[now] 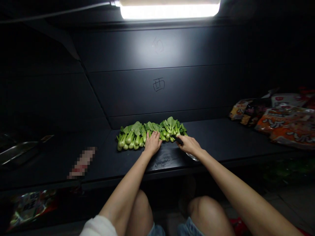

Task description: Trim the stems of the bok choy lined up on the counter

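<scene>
A row of bok choy (131,136) lies along the dark shelf (204,141), with leaves toward the back panel and pale stem ends toward me. My left hand (153,142) rests on the middle of the row, its fingers stretched out and touching the stems. At the row's right end, my right hand (189,144) is closed around what looks like a spray bottle (178,140). Its black head points at the greens, and a clear, shiny part shows below my palm. Most of the bottle is hidden by my hand.
Orange snack bags (287,126) are piled on the right. A metal tray (18,152) stands at the far left, near a blurred-out tag (82,162). Shiny packets (31,206) lie lower left. A lamp (169,9) hangs above; wet marks show before the greens.
</scene>
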Available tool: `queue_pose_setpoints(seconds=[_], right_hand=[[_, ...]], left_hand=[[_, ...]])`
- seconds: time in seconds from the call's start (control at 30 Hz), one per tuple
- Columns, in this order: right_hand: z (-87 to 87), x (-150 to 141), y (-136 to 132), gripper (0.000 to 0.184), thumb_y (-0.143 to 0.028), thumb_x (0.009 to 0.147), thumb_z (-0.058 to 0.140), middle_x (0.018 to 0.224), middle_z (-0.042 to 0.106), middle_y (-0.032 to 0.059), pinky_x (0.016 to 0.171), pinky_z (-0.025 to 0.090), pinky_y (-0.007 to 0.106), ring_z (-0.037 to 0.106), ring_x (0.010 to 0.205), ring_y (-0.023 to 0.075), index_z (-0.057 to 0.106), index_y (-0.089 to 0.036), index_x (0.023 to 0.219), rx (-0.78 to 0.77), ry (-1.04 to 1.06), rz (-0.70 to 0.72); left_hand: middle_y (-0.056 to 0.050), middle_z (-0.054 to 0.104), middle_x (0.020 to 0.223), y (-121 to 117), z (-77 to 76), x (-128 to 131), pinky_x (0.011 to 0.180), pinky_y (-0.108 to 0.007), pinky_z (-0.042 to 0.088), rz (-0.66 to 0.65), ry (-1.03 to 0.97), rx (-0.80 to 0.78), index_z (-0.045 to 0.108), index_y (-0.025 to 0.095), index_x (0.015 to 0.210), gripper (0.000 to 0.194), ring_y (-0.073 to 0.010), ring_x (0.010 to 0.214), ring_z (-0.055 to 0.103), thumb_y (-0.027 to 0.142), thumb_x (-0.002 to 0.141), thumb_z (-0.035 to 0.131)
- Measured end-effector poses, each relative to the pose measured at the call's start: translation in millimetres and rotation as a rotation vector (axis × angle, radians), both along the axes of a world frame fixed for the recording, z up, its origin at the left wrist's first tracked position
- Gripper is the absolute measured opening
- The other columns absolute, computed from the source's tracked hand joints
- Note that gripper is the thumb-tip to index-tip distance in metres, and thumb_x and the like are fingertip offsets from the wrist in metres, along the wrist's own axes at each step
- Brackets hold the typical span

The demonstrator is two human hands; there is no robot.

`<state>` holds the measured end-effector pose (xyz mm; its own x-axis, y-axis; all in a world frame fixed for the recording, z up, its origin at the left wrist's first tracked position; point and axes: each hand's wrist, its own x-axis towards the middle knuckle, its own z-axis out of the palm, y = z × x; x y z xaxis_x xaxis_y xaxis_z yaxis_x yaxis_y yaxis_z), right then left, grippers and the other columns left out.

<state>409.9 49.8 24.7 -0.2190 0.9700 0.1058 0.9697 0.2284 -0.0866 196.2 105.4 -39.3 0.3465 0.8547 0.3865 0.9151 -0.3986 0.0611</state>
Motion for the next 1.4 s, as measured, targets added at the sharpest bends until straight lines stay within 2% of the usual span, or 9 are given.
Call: queue_pose_setpoints(seconds=[0.17, 0.47, 0.63, 0.8, 0.93, 1.07, 1.2, 1.3, 1.4], right_hand=[[0.5, 8.3, 1.3, 0.033, -0.037, 0.092, 0.043, 0.108, 0.068, 0.0099, 0.075, 0.040, 0.027, 0.064, 0.097, 0.0230, 0.058, -0.022, 0.117, 0.018, 0.036, -0.019], [-1.9, 23.0, 3.7, 0.029, -0.037, 0.091, 0.045, 0.107, 0.069, 0.0076, 0.073, 0.040, 0.025, 0.064, 0.096, 0.0218, 0.058, -0.023, 0.113, 0.057, 0.099, -0.005], [-2.5, 33.9, 3.6, 0.029, -0.035, 0.090, 0.047, 0.106, 0.069, 0.0066, 0.073, 0.040, 0.024, 0.064, 0.094, 0.0205, 0.059, -0.024, 0.114, 0.056, 0.112, -0.022], [-4.4, 43.8, 3.8, 0.030, -0.034, 0.090, 0.048, 0.107, 0.069, 0.0067, 0.074, 0.040, 0.024, 0.064, 0.095, 0.0204, 0.059, -0.024, 0.116, 0.053, 0.111, -0.045], [-6.4, 48.5, 4.0, 0.030, -0.033, 0.089, 0.049, 0.107, 0.069, 0.0062, 0.072, 0.040, 0.023, 0.064, 0.095, 0.0202, 0.059, -0.024, 0.115, 0.053, 0.115, -0.048], [-8.0, 49.4, 4.0, 0.029, -0.032, 0.089, 0.049, 0.107, 0.069, 0.0056, 0.073, 0.040, 0.023, 0.064, 0.094, 0.0200, 0.059, -0.025, 0.115, 0.059, 0.132, -0.037], [-9.5, 48.0, 4.5, 0.030, -0.031, 0.088, 0.049, 0.107, 0.070, 0.0061, 0.076, 0.041, 0.024, 0.064, 0.096, 0.0205, 0.059, -0.024, 0.115, 0.064, 0.143, -0.022], [-9.6, 46.2, 5.0, 0.030, -0.031, 0.088, 0.049, 0.107, 0.070, 0.0061, 0.076, 0.042, 0.025, 0.064, 0.096, 0.0205, 0.059, -0.024, 0.115, 0.062, 0.149, -0.014], [-8.5, 43.2, 5.3, 0.029, -0.032, 0.088, 0.049, 0.107, 0.069, 0.0059, 0.076, 0.041, 0.024, 0.064, 0.096, 0.0202, 0.060, -0.024, 0.114, 0.055, 0.146, -0.010]], left_hand=[[-0.011, 0.056, 0.133, 5.6, 5.2, 4.4, 0.114, -0.055, 0.019, 0.007, -0.046, 0.054, 0.052, 0.020, 0.127, 0.038, -0.0244, 0.126, 0.048, 0.031, 0.092, 0.041], [-0.010, 0.060, 0.127, 21.3, 10.0, 36.7, 0.109, -0.041, 0.031, -0.011, -0.165, 0.062, 0.056, 0.019, 0.122, 0.034, -0.0210, 0.119, 0.053, 0.030, 0.093, 0.042], [-0.010, 0.066, 0.111, 32.3, 20.8, 62.4, 0.096, -0.034, 0.040, 0.152, -0.236, -0.029, 0.060, 0.018, 0.114, 0.033, -0.0221, 0.106, 0.059, 0.037, 0.092, 0.045], [-0.013, 0.064, 0.111, 42.1, 27.5, 84.4, 0.092, -0.041, 0.041, 0.350, -0.268, -0.080, 0.058, 0.019, 0.115, 0.052, -0.0297, 0.109, 0.055, 0.058, 0.081, 0.054], [-0.014, 0.061, 0.117, 46.0, 28.6, 94.9, 0.093, -0.044, 0.039, 0.418, -0.249, -0.115, 0.056, 0.020, 0.115, 0.050, -0.0320, 0.113, 0.052, 0.053, 0.077, 0.059], [-0.013, 0.064, 0.114, 46.4, 31.1, 93.9, 0.091, -0.042, 0.041, 0.425, -0.272, -0.128, 0.054, 0.020, 0.115, 0.040, -0.0301, 0.111, 0.055, 0.039, 0.080, 0.058], [-0.011, 0.069, 0.099, 46.7, 38.4, 84.8, 0.082, -0.036, 0.044, 0.428, -0.382, -0.134, 0.045, 0.019, 0.123, 0.045, -0.0268, 0.098, 0.063, 0.031, 0.081, 0.055], [-0.010, 0.070, 0.095, 49.4, 44.0, 69.8, 0.074, -0.030, 0.046, 0.448, -0.500, -0.133, 0.042, 0.018, 0.123, 0.042, -0.0234, 0.089, 0.066, 0.027, 0.083, 0.051], [-0.011, 0.069, 0.096, 51.3, 46.1, 48.8, 0.075, -0.030, 0.047, 0.469, -0.523, -0.136, 0.049, 0.018, 0.116, 0.034, -0.0235, 0.091, 0.066, 0.025, 0.083, 0.049]])
